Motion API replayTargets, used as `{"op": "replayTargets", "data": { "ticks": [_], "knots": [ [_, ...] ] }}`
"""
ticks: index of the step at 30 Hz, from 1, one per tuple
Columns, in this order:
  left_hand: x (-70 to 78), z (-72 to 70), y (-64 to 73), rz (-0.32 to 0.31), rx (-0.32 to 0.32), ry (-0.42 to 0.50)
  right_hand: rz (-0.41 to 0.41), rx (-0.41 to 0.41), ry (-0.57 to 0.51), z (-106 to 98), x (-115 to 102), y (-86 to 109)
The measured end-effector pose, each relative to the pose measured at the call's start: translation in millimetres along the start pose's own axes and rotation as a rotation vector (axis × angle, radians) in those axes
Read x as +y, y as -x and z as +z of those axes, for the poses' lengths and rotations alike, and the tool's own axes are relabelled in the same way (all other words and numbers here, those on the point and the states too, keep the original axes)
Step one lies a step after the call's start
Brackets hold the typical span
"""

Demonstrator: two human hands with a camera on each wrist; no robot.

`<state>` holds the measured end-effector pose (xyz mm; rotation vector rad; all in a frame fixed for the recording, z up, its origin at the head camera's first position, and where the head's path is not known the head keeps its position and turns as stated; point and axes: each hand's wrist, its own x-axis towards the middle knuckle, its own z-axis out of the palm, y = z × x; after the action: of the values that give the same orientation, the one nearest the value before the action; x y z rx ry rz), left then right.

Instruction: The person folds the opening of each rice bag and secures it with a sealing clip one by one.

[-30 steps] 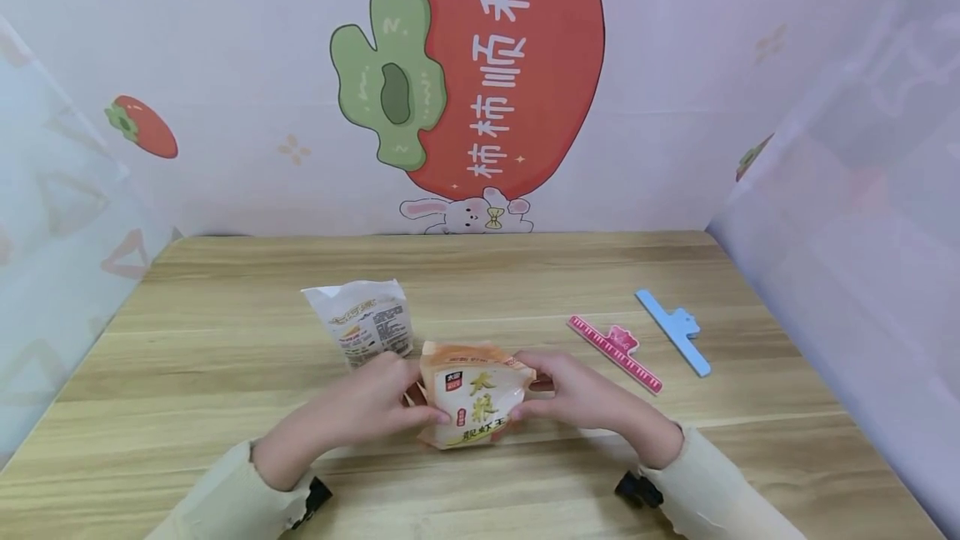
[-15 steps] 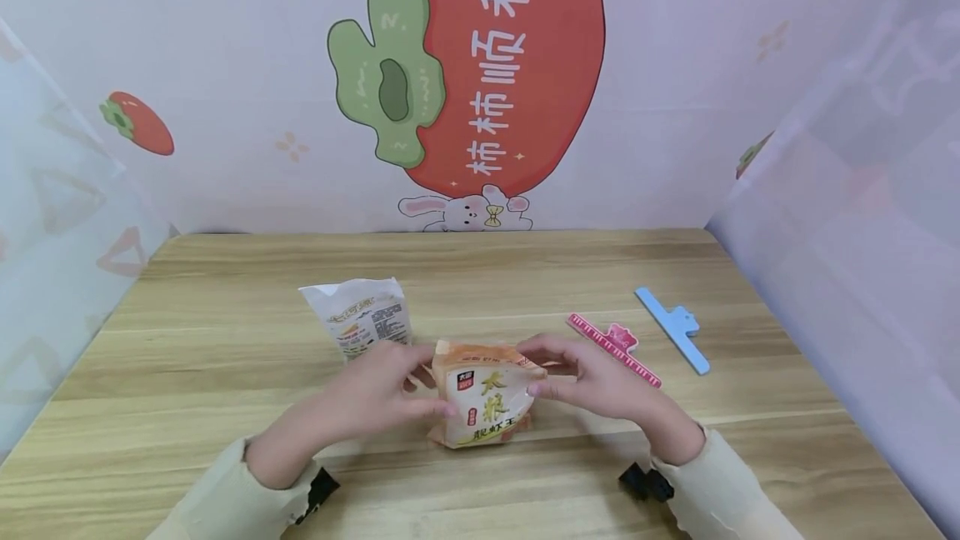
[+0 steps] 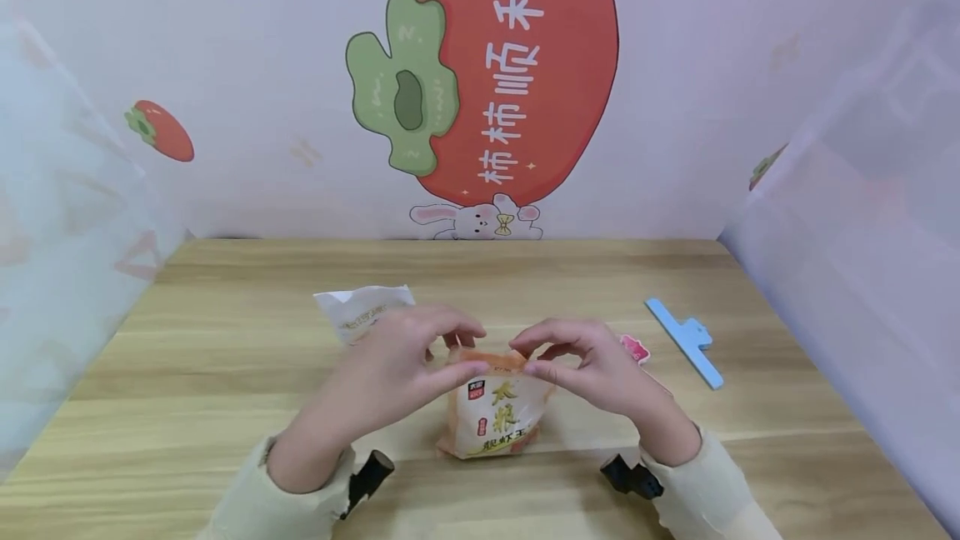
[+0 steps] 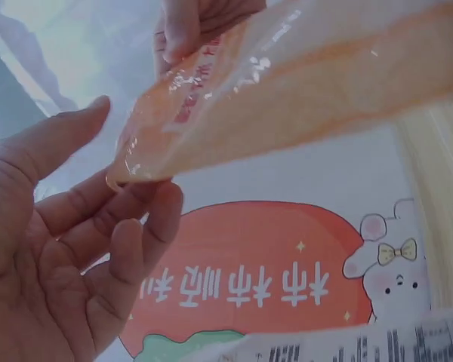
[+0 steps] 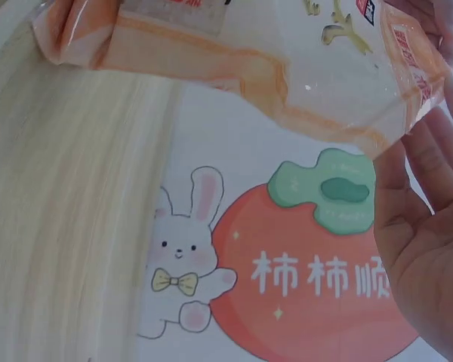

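An orange-and-white plastic food bag (image 3: 501,417) with gold and black characters stands upright at the front middle of the table, in the head view. My left hand (image 3: 401,361) is at its top left corner; in the left wrist view the fingers (image 4: 147,200) touch the corner from behind, while the thumb stands apart from the film. At the top right corner my right hand (image 3: 596,365) pinches the bag's upper edge, thumb in front and fingers behind. Seen from the right wrist, the bag (image 5: 325,98) has a slack, creased side, and the right fingers (image 5: 423,154) lie behind its corner.
Behind the left hand stands a white printed bag (image 3: 363,311), partly hidden. A blue clip (image 3: 684,342) lies on the wooden table (image 3: 225,340) at the right. The pink clip (image 3: 634,348) beside it is mostly covered by the right hand. A printed cloth wall closes off the back.
Both hands have moved from the bag's sides up to its top corners. The bag's top edge now sits between them. The right hand now covers most of the pink clip.
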<state>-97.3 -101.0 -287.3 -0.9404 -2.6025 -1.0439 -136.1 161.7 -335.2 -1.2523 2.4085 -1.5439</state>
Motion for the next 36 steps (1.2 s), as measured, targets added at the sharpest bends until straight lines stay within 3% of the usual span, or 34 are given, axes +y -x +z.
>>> {"op": "replayTargets", "data": {
  "ticks": [6,11,16,24,30,36],
  "knots": [
    [7.0,11.0,-11.3,-0.056,-0.019,-0.036,-0.054,0.043,0.040,4.4,-2.6,-2.0],
    [5.9,18.9,-17.2,-0.110,-0.013,-0.006,-0.078,0.091,0.066,9.5,-3.0,-4.1],
    [4.3,27.7,-22.4,-0.143,-0.011,0.030,-0.085,0.151,0.122,13.1,-4.3,-6.3],
    [1.5,30.1,-28.2,-0.184,0.035,0.043,-0.062,0.265,0.229,20.4,-10.8,-10.1],
    [-0.8,31.6,-28.9,-0.216,0.047,0.094,-0.176,0.383,0.399,30.2,-12.7,-10.2],
    [-0.7,30.7,-24.0,-0.244,0.025,0.152,-0.305,0.433,0.530,41.6,-12.8,-5.7]
  ]
}}
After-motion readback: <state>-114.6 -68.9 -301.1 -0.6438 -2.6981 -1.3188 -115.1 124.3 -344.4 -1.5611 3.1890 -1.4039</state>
